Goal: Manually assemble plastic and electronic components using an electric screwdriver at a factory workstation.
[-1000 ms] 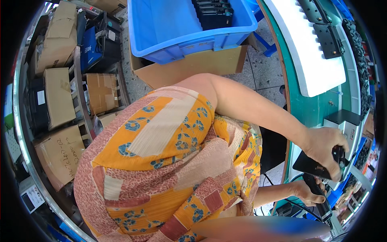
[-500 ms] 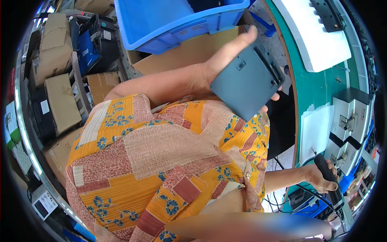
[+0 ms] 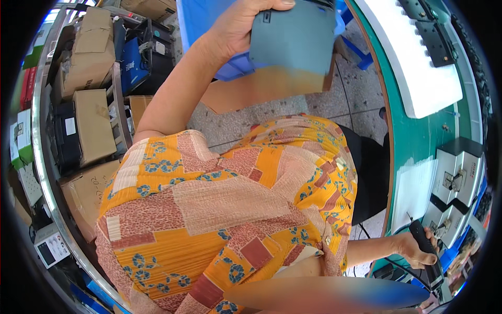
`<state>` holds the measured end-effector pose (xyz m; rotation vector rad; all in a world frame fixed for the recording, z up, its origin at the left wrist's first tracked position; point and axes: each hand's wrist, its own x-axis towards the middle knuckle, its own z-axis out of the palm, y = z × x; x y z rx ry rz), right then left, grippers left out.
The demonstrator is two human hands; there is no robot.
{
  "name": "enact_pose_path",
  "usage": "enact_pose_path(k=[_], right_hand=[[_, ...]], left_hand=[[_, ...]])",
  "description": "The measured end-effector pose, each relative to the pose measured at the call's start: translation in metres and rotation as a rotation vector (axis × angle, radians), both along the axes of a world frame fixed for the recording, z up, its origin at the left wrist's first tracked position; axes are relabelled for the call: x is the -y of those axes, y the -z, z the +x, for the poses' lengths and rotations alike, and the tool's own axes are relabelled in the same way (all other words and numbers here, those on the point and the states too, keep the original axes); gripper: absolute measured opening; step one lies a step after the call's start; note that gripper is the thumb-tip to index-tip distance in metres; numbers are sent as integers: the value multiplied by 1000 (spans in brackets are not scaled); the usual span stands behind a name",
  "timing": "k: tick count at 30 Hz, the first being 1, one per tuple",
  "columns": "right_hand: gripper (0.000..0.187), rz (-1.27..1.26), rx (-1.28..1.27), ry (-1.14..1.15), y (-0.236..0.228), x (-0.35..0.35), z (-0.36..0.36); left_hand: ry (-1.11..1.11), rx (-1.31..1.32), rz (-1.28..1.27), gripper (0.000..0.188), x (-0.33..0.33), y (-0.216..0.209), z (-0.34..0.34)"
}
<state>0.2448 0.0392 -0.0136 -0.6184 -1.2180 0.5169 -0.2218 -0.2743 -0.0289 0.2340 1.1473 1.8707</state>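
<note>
In the upper part of the head view, my left hand [image 3: 238, 26] grips a flat dark grey plastic casing [image 3: 293, 42] by its edge, thumb on top. The casing has a small rectangular cutout and is held over a blue bin [image 3: 191, 26]. Its far edge is cut off by the picture. My right hand [image 3: 413, 251], at the lower right beside the bench, is wrapped round a black electric screwdriver [image 3: 421, 236]. A thin bit sticks out of the tool's end, and a cable runs by the hand.
A green bench [image 3: 418, 133] runs along the right, bearing a white foam tray [image 3: 387, 36] with black parts [image 3: 434, 44] and silver metal fixtures [image 3: 463, 165]. An open cardboard box [image 3: 261, 93] sits beside the bin. Cartons [image 3: 94, 125] crowd a rack at left.
My left hand has carried the casing up and left, away from my lap to over the blue bin. My right hand keeps the screwdriver in nearly the same place. The whole view has shifted slightly.
</note>
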Motion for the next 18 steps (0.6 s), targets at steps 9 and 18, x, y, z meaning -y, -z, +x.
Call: enact_pose_path(k=[9, 18], right_hand=[[55, -13, -3, -33, -4, 8, -2], [51, -33, 1, -29, -6, 5, -2]], left_hand=[[-276, -163, -341, 33, 37, 59, -59], [56, 225, -597, 15, 43, 126, -93]])
